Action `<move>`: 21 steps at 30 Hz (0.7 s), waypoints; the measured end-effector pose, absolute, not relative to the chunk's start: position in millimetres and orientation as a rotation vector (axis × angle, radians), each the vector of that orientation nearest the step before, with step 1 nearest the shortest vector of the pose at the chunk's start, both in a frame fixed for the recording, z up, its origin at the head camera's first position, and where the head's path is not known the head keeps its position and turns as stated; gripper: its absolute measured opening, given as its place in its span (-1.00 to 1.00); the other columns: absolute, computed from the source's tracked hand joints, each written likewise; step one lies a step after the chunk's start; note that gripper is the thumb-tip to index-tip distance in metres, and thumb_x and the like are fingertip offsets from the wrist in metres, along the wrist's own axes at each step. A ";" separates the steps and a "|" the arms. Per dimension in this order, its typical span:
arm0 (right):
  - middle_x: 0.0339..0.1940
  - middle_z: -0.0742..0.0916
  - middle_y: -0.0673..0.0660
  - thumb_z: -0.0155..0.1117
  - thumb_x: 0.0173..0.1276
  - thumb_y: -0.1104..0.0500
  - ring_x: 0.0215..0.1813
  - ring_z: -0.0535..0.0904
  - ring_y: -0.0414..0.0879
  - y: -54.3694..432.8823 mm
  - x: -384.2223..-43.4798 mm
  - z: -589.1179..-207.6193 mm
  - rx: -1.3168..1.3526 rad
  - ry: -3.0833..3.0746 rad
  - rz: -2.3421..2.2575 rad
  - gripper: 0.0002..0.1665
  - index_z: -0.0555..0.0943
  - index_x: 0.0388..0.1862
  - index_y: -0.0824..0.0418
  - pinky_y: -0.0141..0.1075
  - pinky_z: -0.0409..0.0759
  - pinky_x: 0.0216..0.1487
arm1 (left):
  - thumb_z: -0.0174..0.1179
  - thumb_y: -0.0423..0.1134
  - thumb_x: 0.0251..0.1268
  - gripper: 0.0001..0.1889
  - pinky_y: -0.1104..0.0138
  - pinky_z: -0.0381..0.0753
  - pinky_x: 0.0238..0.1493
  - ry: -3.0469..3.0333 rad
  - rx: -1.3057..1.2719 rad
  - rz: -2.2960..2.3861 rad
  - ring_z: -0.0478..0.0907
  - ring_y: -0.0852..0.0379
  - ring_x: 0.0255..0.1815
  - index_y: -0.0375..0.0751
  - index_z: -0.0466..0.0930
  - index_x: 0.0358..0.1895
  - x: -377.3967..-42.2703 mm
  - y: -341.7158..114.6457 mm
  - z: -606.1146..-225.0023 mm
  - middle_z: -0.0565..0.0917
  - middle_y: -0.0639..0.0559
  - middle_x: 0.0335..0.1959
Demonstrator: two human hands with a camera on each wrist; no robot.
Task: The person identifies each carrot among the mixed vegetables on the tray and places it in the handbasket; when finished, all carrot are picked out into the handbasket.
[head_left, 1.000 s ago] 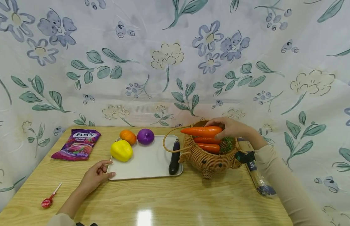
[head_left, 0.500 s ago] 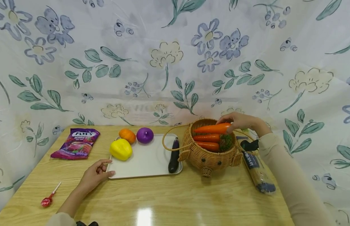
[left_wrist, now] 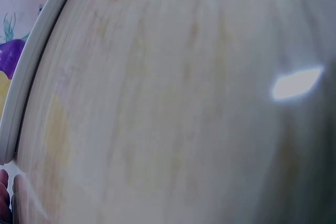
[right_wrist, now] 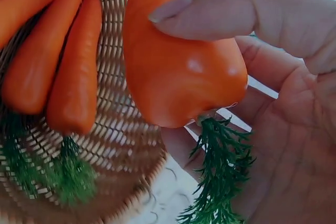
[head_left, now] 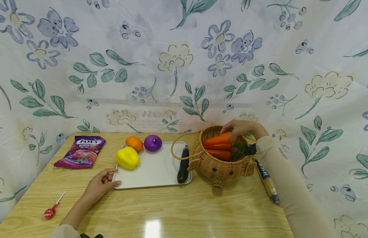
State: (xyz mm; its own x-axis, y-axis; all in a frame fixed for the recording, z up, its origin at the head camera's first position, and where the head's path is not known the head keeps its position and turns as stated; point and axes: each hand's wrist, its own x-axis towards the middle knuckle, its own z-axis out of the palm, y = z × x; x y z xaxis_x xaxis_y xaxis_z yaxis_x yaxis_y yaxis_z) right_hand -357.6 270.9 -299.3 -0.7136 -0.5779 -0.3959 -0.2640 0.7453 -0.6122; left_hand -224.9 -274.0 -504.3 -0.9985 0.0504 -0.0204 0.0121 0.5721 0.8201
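My right hand (head_left: 241, 129) grips a plump orange carrot (head_left: 220, 138) inside a wicker basket (head_left: 224, 172) with an animal face. In the right wrist view, the thumb lies along the carrot (right_wrist: 173, 72), whose green frilly top hangs by the palm. Several other carrots (right_wrist: 73, 72) lie in the basket beside it. At the left, my left hand (head_left: 99, 185) holds the near-left corner of a white tray (head_left: 154, 168), thumb by its front rim. On the tray are a yellow bell pepper (head_left: 127, 158), a small pumpkin (head_left: 134, 143), a purple onion (head_left: 153, 143) and an eggplant (head_left: 183, 165).
A purple candy bag (head_left: 81, 152) lies behind and left of the tray. Nearer the front left is a red lollipop (head_left: 49, 212). Partly under my right sleeve lies a long clear package (head_left: 268, 183), right of the basket. A floral cloth (head_left: 160, 86) hangs behind the table.
My right hand has brought the carrot from above the basket's left side rightward and down among the other carrots. The left hand has stayed at the tray corner.
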 end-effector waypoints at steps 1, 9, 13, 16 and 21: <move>0.10 0.62 0.36 0.29 0.07 0.39 -0.20 0.45 -0.02 268.5 -359.3 -302.4 -0.627 2.356 -0.708 -0.34 0.52 0.24 0.43 -0.15 0.51 -0.18 | 0.37 -0.10 0.26 -0.44 0.41 0.27 -0.41 2.748 0.051 1.434 0.27 0.25 -0.41 -0.27 0.47 0.25 -225.1 -274.2 -504.7 0.39 -0.03 -0.29; 0.26 0.52 0.40 0.31 0.02 0.39 0.01 0.42 0.08 253.9 -369.0 -322.8 -0.615 2.339 -0.650 -0.33 0.53 0.21 0.44 -0.18 0.49 -0.04 | 0.37 -0.09 0.25 -0.44 0.40 0.28 -0.41 2.752 0.057 1.443 0.27 0.24 -0.40 -0.27 0.48 0.24 -226.5 -274.8 -506.4 0.39 -0.02 -0.28; 0.23 0.53 0.39 0.30 -0.01 0.40 -0.03 0.41 0.05 249.1 -371.0 -328.2 -0.635 2.317 -0.651 -0.32 0.52 0.21 0.46 -0.16 0.47 -0.04 | 0.38 -0.10 0.25 -0.45 0.40 0.28 -0.41 2.747 0.056 1.455 0.26 0.25 -0.40 -0.28 0.48 0.24 -226.8 -275.0 -506.2 0.39 -0.02 -0.28; 0.18 0.55 0.37 0.31 -0.01 0.37 -0.08 0.41 0.02 247.9 -372.6 -333.3 -0.637 2.311 -0.649 -0.32 0.53 0.21 0.44 -0.14 0.48 -0.07 | 0.38 -0.11 0.25 -0.45 0.41 0.28 -0.41 2.742 0.054 1.467 0.26 0.25 -0.40 -0.27 0.48 0.24 -226.9 -274.8 -506.0 0.38 -0.01 -0.28; 0.13 0.58 0.34 0.33 0.05 0.36 -0.05 0.45 0.02 251.6 -376.2 -346.7 -0.617 2.319 -0.641 -0.39 0.55 0.17 0.42 -0.17 0.51 -0.04 | 0.38 -0.11 0.25 -0.45 0.40 0.28 -0.41 2.728 0.039 1.474 0.26 0.25 -0.40 -0.27 0.48 0.24 -226.0 -274.5 -506.1 0.38 -0.02 -0.28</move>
